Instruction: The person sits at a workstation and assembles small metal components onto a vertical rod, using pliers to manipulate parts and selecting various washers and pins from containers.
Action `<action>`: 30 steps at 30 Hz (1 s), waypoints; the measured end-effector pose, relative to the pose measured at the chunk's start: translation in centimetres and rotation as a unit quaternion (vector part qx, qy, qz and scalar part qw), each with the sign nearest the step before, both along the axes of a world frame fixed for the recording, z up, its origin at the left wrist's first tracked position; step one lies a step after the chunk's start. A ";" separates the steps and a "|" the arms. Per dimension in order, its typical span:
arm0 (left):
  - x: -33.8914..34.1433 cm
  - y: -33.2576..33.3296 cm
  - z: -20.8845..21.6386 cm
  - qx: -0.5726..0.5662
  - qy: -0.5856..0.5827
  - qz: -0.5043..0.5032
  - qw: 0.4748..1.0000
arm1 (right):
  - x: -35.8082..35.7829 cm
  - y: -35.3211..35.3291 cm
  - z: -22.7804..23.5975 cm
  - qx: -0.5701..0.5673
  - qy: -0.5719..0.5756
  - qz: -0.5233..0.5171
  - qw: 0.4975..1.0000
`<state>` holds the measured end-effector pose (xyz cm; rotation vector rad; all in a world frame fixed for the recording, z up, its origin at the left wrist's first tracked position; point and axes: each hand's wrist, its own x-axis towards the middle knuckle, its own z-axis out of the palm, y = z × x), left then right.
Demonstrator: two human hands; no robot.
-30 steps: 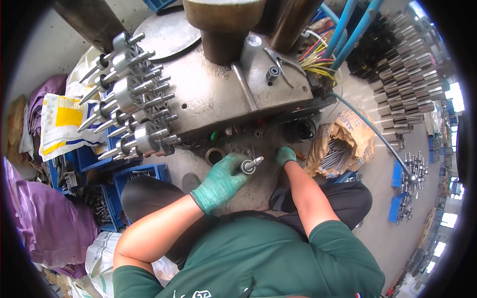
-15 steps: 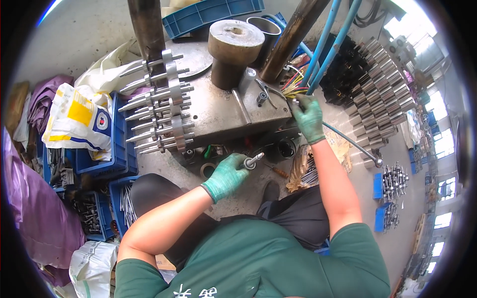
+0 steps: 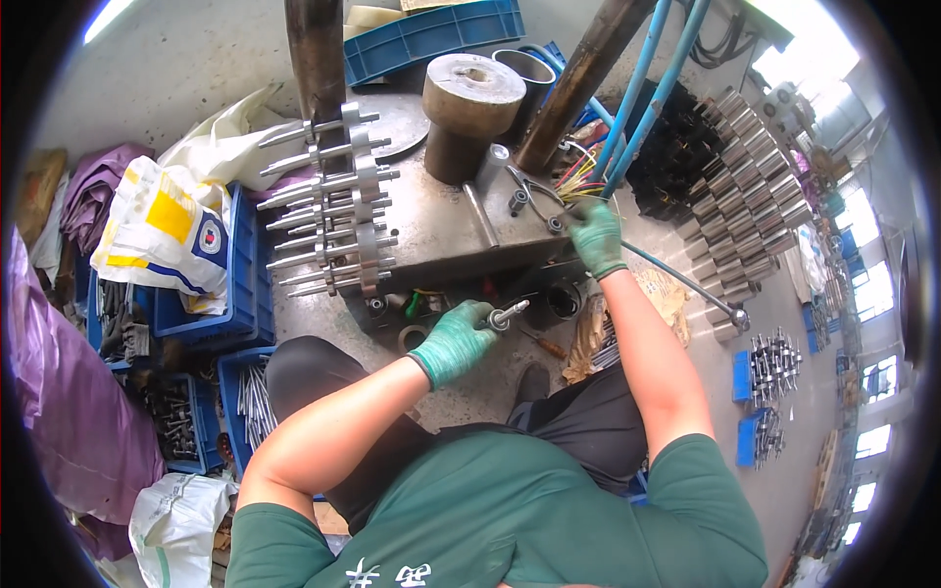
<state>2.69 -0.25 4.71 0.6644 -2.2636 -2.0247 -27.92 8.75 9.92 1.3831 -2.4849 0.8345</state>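
My left hand (image 3: 454, 345), in a green glove, is closed around a short metal shaft with a round collar (image 3: 501, 319), its narrow end pointing up and right. My right hand (image 3: 594, 237), also gloved in green, is at the front right corner of the metal machine table (image 3: 446, 240). Its fingertips pinch a small dark metal ring (image 3: 556, 224) just over the table top. Beside it lie pliers (image 3: 537, 196) with spread handles and a small upright bushing (image 3: 518, 202). A loose metal rod (image 3: 480, 216) rests on the table, and a short cylinder (image 3: 499, 157) stands behind.
Several flanged shafts (image 3: 368, 186) stand in a row along the table's left edge. A thick round post (image 3: 469, 118) rises mid-table. A long lever (image 3: 686, 279) with a ball end sticks out right. Blue crates (image 3: 235, 284) are at the left, stacked metal cylinders (image 3: 745, 186) far right.
My right hand has moved left and down from the wires, bringing the small ring beside the pliers. My left hand still holds the shaft, now angled slightly differently. The whole view has shifted a little.
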 end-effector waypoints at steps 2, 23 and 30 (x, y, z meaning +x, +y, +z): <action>-0.1 0.0 0.2 -0.013 -0.001 -0.001 1.000 | -0.1 -0.1 -0.8 0.074 -0.026 0.002 0.997; -0.3 -0.6 2.0 0.223 0.028 0.031 0.974 | -0.2 -11.3 11.1 -0.239 -0.001 0.078 0.968; -0.7 -1.3 1.8 0.328 0.033 0.029 0.944 | 1.3 -18.9 16.7 -0.006 0.047 0.083 0.995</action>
